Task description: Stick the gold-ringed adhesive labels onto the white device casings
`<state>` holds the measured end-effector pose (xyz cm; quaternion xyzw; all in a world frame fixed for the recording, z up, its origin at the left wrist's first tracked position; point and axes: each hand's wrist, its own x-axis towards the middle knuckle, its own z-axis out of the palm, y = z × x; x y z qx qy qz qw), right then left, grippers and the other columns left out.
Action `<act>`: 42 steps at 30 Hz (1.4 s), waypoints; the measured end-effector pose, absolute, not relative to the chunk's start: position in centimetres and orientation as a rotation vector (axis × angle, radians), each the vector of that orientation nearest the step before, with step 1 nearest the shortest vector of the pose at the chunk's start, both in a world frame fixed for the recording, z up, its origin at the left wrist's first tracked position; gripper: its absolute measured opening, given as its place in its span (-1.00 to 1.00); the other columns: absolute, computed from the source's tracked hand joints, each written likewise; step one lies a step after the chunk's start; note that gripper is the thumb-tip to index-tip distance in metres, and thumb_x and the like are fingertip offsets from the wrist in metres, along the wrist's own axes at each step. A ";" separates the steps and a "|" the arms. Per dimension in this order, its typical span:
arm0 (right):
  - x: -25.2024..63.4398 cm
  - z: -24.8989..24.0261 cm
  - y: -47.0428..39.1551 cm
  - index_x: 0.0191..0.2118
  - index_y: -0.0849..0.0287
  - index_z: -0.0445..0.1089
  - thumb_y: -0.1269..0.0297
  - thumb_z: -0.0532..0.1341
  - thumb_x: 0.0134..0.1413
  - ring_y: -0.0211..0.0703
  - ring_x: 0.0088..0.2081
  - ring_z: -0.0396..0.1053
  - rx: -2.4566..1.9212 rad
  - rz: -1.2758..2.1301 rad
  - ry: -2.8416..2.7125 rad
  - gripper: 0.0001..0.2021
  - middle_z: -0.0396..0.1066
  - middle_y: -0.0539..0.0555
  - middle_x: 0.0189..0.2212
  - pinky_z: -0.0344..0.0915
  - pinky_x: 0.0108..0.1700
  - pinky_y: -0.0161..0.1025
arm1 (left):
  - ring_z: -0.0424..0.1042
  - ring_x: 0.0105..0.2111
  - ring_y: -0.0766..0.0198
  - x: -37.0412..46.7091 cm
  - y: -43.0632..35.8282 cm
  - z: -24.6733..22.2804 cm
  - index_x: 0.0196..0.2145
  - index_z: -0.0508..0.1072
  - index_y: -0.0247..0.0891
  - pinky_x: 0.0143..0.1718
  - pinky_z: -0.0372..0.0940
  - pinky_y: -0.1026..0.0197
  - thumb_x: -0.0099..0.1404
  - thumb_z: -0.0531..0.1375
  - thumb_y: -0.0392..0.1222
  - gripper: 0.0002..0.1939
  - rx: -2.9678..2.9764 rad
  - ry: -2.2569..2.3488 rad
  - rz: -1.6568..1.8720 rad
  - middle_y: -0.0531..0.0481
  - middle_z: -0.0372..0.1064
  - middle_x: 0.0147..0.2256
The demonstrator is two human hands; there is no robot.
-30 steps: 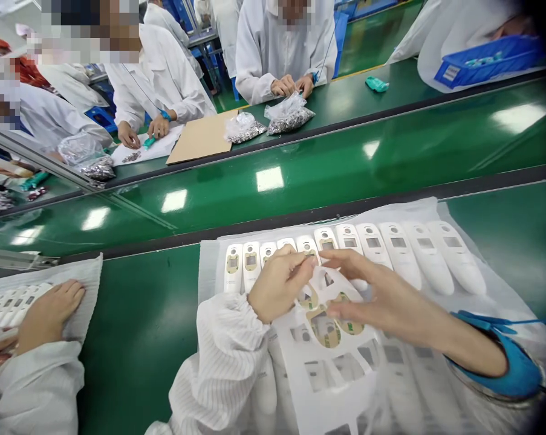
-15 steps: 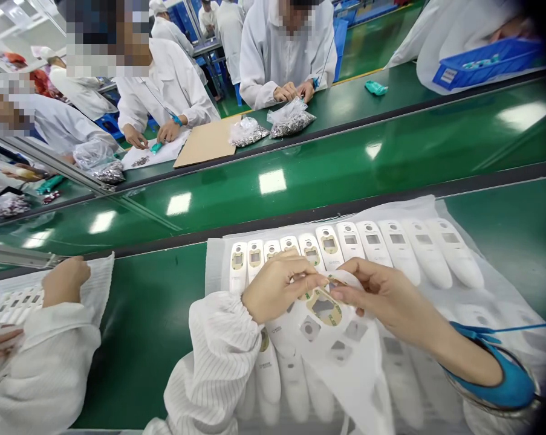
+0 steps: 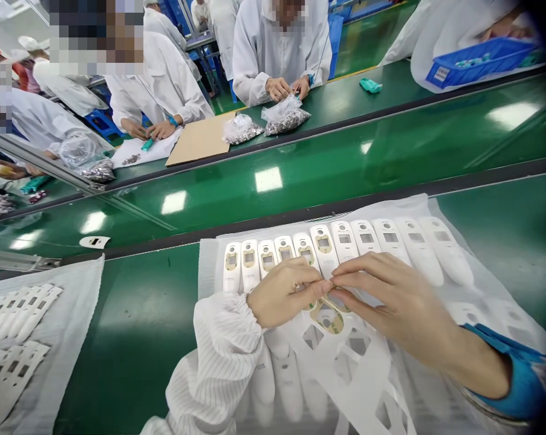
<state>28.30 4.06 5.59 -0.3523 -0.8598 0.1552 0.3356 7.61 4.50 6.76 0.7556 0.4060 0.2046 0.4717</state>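
Observation:
My left hand [image 3: 287, 292] and my right hand [image 3: 393, 296] meet at the fingertips over rows of white plastic covers [image 3: 328, 258] with small windows. Thumb and fingers of each hand are pinched together; what lies between them is too small to make out. Just under the fingertips is a tan adhesive frame [image 3: 329, 318] with an oval outline. From there a white liner sheet [image 3: 358, 374] with cut-out openings hangs down. Several covers at the left of the back row bear similar tan frames around their windows. The covers lie on a translucent white sheet [image 3: 209, 266].
On the left, more white covers [image 3: 21, 308] lie on another sheet. One white piece [image 3: 94, 242] is on the green belt [image 3: 227, 187]. Across it, people in white coats work beside bags of small metal parts [image 3: 287, 118], cardboard [image 3: 200, 140] and a blue bin [image 3: 485, 60].
The neighbouring person's hands and sleeve have left the left side. A white piece now shows on the belt. The liner under my hands has shifted and spread, and my right-hand fingers have straightened.

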 end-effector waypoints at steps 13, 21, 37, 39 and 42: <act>28.9 3.9 3.8 -0.28 0.16 0.34 0.43 0.21 0.19 -0.18 -0.32 0.36 -0.942 0.299 -2.322 -0.95 0.46 0.00 -0.36 0.24 -0.26 -0.17 | 0.20 -0.44 0.29 8.8 4.6 5.1 -0.61 0.23 -0.23 -0.26 0.11 0.20 0.38 0.01 -0.20 -0.62 1.939 1.141 0.387 0.10 0.19 -0.61; 30.0 5.4 3.4 -0.25 0.12 0.41 0.46 0.24 0.15 -0.15 -0.17 0.37 -0.613 0.390 -2.397 -0.91 0.50 0.01 -0.23 0.36 -0.21 -0.19 | 0.25 -0.37 0.24 8.8 5.1 4.1 -0.54 0.37 -0.24 -0.23 0.16 0.15 0.39 0.03 -0.19 -0.65 2.101 1.222 0.233 0.06 0.29 -0.56; 33.4 -1.3 14.8 -0.46 0.02 0.52 -0.08 0.22 0.05 0.20 0.26 0.09 -1.398 0.988 -1.892 -0.69 0.42 0.02 0.05 0.02 0.23 0.30 | 0.21 0.09 0.02 11.6 5.0 -0.2 -0.35 0.47 -0.28 0.00 0.31 -0.02 0.46 -0.06 -0.16 -0.64 2.619 1.101 0.350 0.04 0.24 0.20; 33.3 -1.4 14.6 -0.44 0.02 0.52 -0.05 0.22 0.07 0.18 0.26 0.09 -1.389 0.981 -1.911 -0.71 0.43 0.01 0.04 0.04 0.23 0.29 | 0.21 0.09 0.02 11.6 5.1 -0.3 -0.36 0.46 -0.28 0.00 0.31 -0.01 0.46 -0.06 -0.17 -0.64 2.620 1.108 0.351 0.04 0.23 0.20; 33.3 -1.6 14.6 -0.46 0.02 0.51 -0.06 0.21 0.06 0.16 0.25 0.09 -1.383 0.981 -1.910 -0.70 0.44 0.00 0.02 0.01 0.24 0.29 | 0.21 0.09 0.02 11.7 5.3 -0.4 -0.38 0.44 -0.28 0.00 0.31 -0.01 0.46 -0.06 -0.17 -0.64 2.616 1.103 0.343 0.05 0.23 0.21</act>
